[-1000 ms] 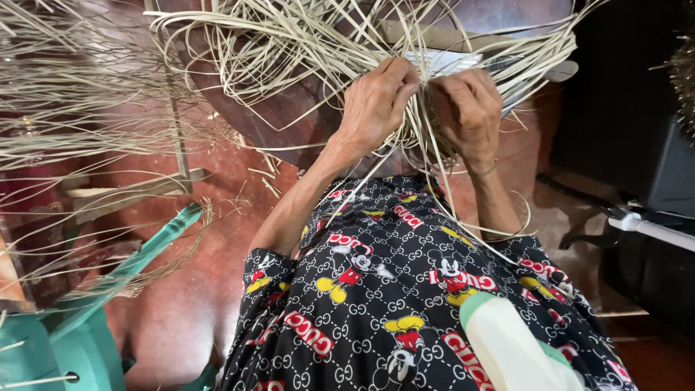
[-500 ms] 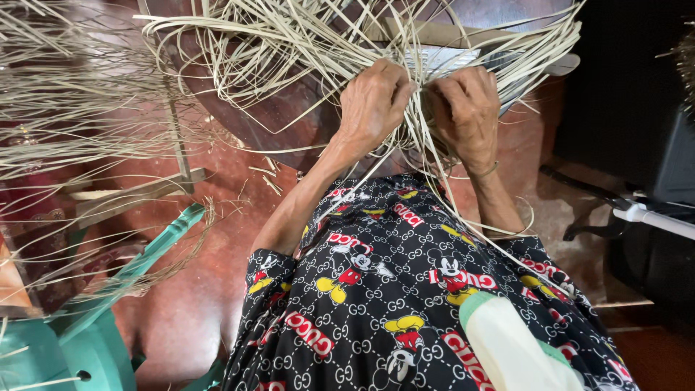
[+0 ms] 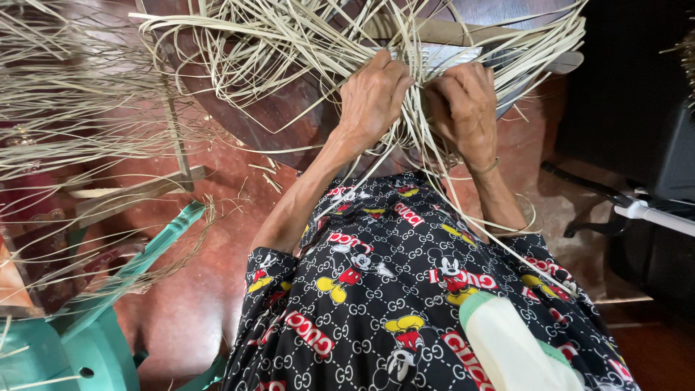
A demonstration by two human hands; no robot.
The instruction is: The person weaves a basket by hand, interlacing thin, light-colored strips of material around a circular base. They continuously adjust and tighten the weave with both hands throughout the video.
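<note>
Floor: reddish-brown polished floor (image 3: 195,304) fills the ground, with a few loose straw bits lying near the middle.
Far surface: a dark round tabletop (image 3: 289,108) sits at the far middle, under the spread strips.
Strips: a bundle of pale flat reed strips (image 3: 289,43) fans out across the far part of the scene, gathering to a point between the two hands; some long ends trail down over the lap toward the near right.
Left hand: the left hand (image 3: 373,98) is curled closed over the gathered strips, knuckles up, fingers tucked into the bundle at its right edge.
Right hand: the right hand (image 3: 467,108) is just beside the left one, also closed, its fingers bent round the same strips; a thin bangle (image 3: 489,168) circles its wrist.
Between the hands: the two fists almost touch, with a few strips running down between them.
Clothing: a black printed garment (image 3: 391,289) with red and yellow cartoon figures covers the lap at the near middle.
Bottle: a white plastic bottle with a green band (image 3: 507,340) lies at the near right on the garment.
Left side: more dry strips (image 3: 65,116) hang at the far left, over a wooden frame (image 3: 137,192).
Near left: a teal plastic chair (image 3: 87,333) stands at the near left corner.
Right side: a dark object with a white bar (image 3: 651,213) stands at the right edge.
</note>
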